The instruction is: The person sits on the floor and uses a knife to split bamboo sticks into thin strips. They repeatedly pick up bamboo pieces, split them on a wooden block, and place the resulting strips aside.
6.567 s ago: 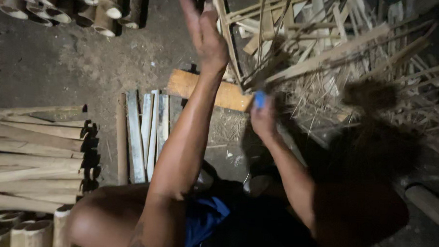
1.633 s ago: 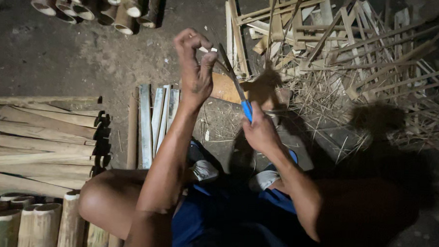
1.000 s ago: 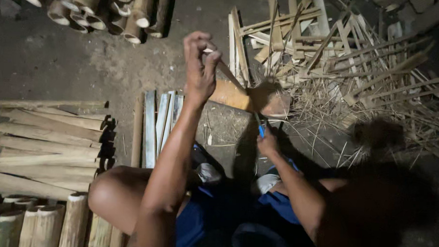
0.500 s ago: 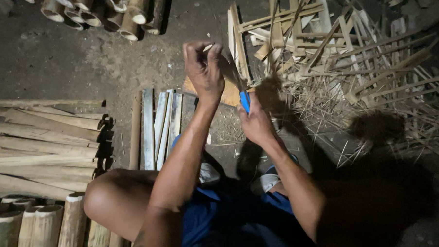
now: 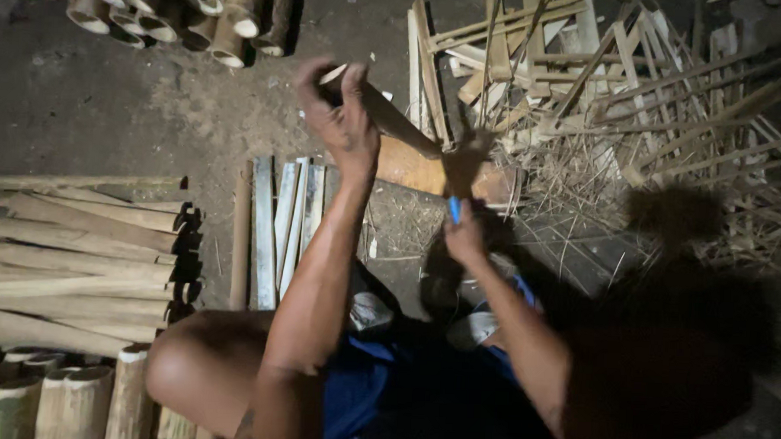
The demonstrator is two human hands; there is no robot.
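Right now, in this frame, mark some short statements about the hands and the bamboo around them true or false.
1. The left hand grips the upper end of a bamboo piece. True.
2. The right hand is empty. False: it holds a tool with a blue handle.
3. A few flat slats lie side by side on the ground just left of the left forearm. True.
4. The pile of thin split strips lies at the far left of the frame. False: it is at the upper right; stacked split bamboo lies at the left.
5. Round bamboo tubes lie at the top left. True.
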